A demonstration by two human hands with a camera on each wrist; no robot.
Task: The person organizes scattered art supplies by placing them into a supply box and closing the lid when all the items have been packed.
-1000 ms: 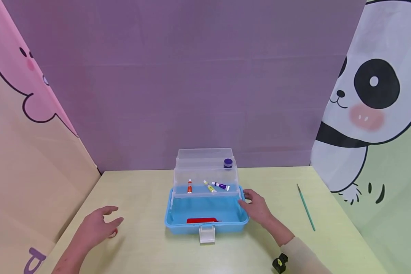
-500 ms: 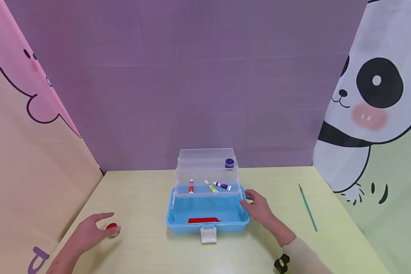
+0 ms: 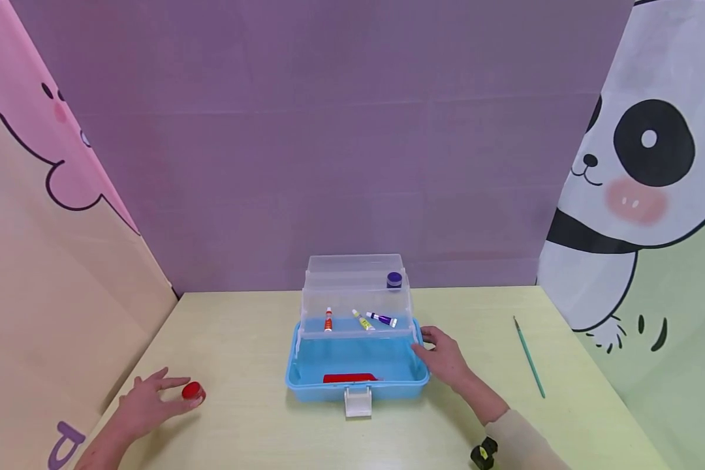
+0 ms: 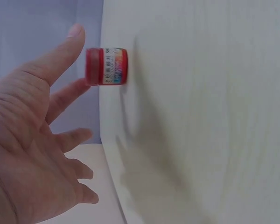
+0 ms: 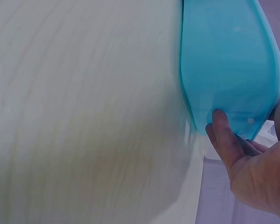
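Observation:
A small red paint jar with a printed label stands upright on the table at the left. My left hand is beside it, thumb and index finger spread towards it and the other fingers loosely extended. In the left wrist view the jar is just past the fingertips; whether one touches it I cannot tell. My right hand holds the right wall of a light blue art box, thumb over the rim and fingers against the outside. The box's clear trays are raised, with several small paint tubes lying in one.
A red item lies inside the box near its front wall. In the upper tray stands a purple-lidded jar. A teal paintbrush lies on the table at the right. Patterned cloth walls enclose the back and sides.
My left hand has moved down and back to the left, its fingers spreading beside the red jar, which now shows more fully. My right hand keeps its hold on the box.

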